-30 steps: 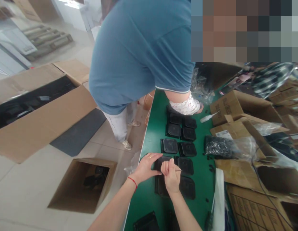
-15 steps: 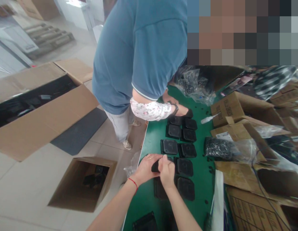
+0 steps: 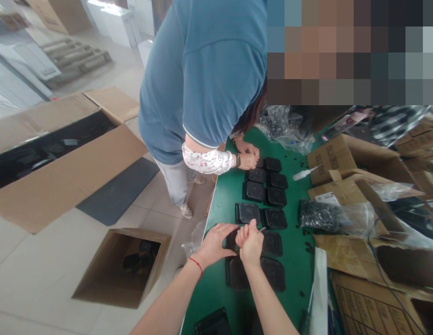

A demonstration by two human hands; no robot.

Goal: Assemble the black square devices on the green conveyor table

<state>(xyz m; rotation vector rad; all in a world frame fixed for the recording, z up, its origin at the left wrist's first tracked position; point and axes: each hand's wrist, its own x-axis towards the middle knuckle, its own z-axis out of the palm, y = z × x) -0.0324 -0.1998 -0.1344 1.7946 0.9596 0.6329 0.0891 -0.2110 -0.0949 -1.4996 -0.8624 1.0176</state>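
Black case (image 3: 231,239) partly hidden by hands (image 3: 251,245)

The single view looks from the person's head, forward and down along the green surface (image 3: 226,191). The fingers (image 3: 241,236) sit near, below mid-frame; the floor (image 3: 31,270) spreads left, and a co-worker (image 3: 216,83) stands farther ahead.

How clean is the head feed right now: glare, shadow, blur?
Head view: upper right masked by coarse blocks; glints on the clear plastic bag; the black case between left hand and right hand looks dark, detail hard to read; picture slightly soft.
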